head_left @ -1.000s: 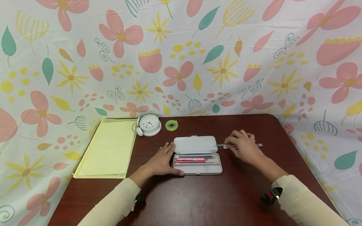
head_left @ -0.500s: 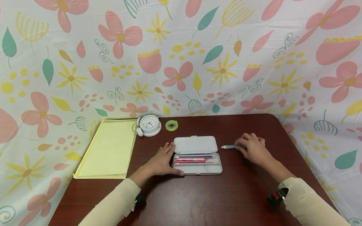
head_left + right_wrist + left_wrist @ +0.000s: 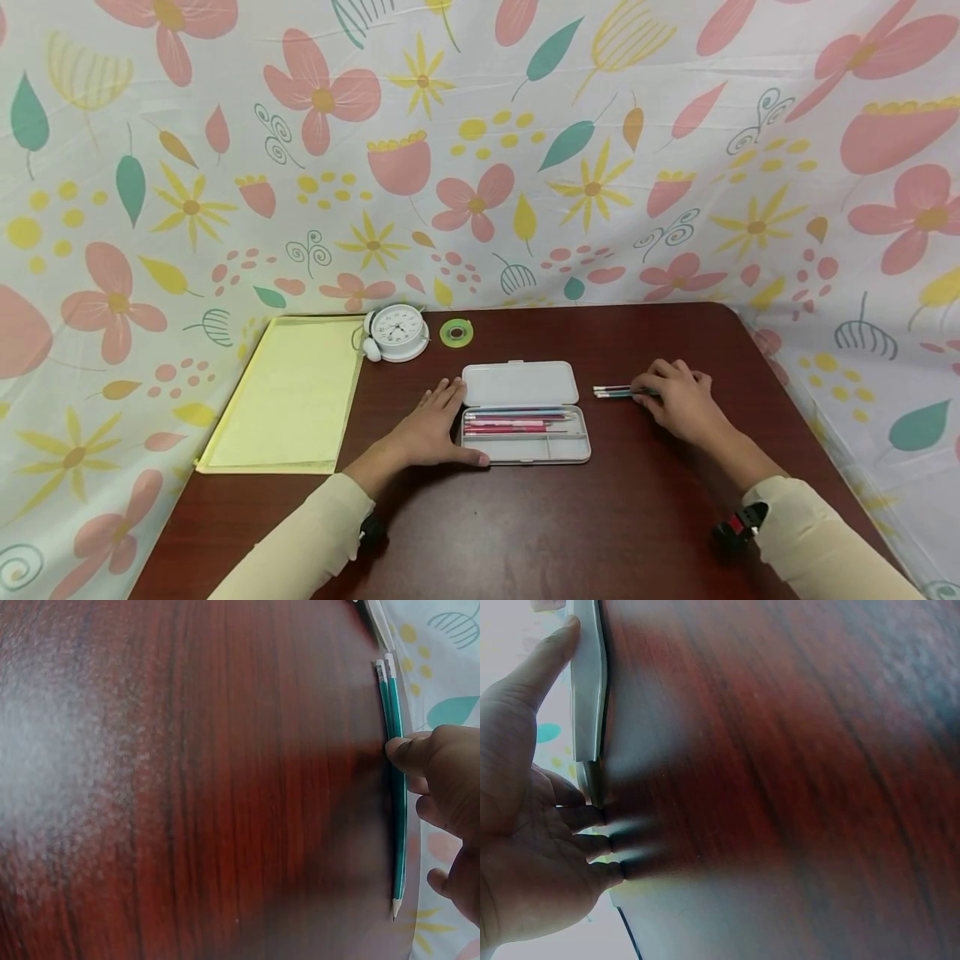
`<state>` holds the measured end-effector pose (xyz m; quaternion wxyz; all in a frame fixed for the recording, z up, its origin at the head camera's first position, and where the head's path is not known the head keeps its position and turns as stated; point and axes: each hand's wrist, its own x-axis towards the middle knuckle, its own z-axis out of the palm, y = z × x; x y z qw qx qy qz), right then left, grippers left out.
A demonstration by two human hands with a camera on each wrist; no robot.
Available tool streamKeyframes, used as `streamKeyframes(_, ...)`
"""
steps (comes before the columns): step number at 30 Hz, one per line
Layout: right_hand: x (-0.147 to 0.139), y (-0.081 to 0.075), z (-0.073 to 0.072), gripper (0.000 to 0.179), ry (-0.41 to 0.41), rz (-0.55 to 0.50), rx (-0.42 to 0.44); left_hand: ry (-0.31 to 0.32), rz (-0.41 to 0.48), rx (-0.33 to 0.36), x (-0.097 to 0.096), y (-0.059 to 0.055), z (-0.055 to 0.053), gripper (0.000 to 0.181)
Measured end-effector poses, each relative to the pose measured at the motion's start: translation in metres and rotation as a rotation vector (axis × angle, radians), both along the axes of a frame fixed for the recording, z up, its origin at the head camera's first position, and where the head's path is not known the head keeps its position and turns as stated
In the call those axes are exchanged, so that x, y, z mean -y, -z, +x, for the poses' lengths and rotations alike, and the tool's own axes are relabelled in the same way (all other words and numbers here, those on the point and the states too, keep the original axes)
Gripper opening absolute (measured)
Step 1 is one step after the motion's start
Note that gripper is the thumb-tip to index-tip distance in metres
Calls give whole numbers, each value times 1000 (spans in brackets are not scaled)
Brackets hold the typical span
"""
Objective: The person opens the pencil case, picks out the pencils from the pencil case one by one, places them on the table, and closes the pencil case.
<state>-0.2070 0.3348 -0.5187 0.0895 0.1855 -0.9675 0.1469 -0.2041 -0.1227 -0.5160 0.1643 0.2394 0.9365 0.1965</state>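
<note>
A white pencil case (image 3: pixel 525 448) lies open on the table, its lid folded back, with several pink, red and blue pencils (image 3: pixel 510 422) in the rear compartment. My left hand (image 3: pixel 426 429) rests at its left end, fingers spread on the table and thumb against the front corner. In the left wrist view the thumb lies along the case (image 3: pixel 589 690). Right of the case, my right hand (image 3: pixel 675 400) pinches green pencils (image 3: pixel 397 810) with white erasers, at least two side by side. Their eraser ends point left toward the case; the right wrist view shows one sharpened tip.
A white alarm clock (image 3: pixel 397 332) stands at the back left, beside a green tape roll (image 3: pixel 456 333). A yellow zip folder (image 3: pixel 281 396) lies at the left. A floral cloth (image 3: pixel 480 167) hangs behind the table (image 3: pixel 525 533).
My right hand has moved right, away from the lid. The pencils, uneven and spread earlier, now lie closer together with ends nearly level. My left hand and the case have stayed put.
</note>
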Motion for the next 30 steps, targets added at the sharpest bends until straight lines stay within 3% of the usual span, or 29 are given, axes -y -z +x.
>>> streamKeyframes(18,1,3,0,9,-8,-28,-18,2,-10,0,0,1,-1,138)
streamKeyframes(30,7,3,-4,23,20,-2,-21,1,0,-2,0,-2,0,138)
